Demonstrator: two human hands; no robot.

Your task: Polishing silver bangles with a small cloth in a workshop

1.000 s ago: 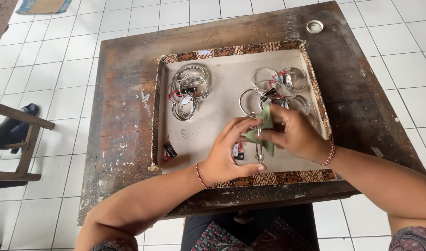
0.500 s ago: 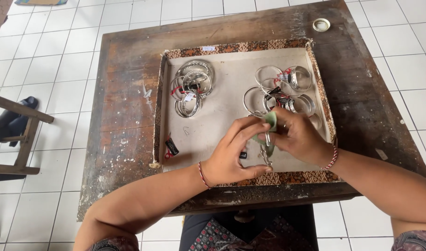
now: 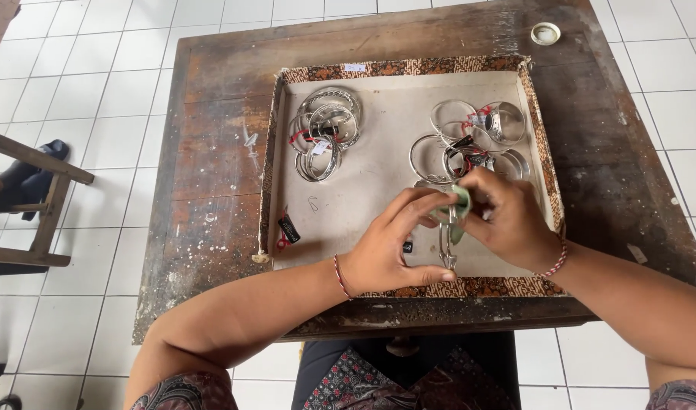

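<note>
Over white floor tiles, on a worn dark wooden worktop (image 3: 219, 137), inside a shallow tray (image 3: 378, 144) of silver bangles (image 3: 325, 129), near its right near corner: left hand (image 3: 389, 247) and right hand (image 3: 511, 220), both closed on a green cloth (image 3: 458, 209) and a silver bangle (image 3: 446, 247).

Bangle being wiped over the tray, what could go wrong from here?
1. The bangle is pinched with a green cloth between the left hand and right hand; it may slip and drop into the tray.
2. The right hand sits close to the tagged bangles; it could snag or scatter them.
</note>
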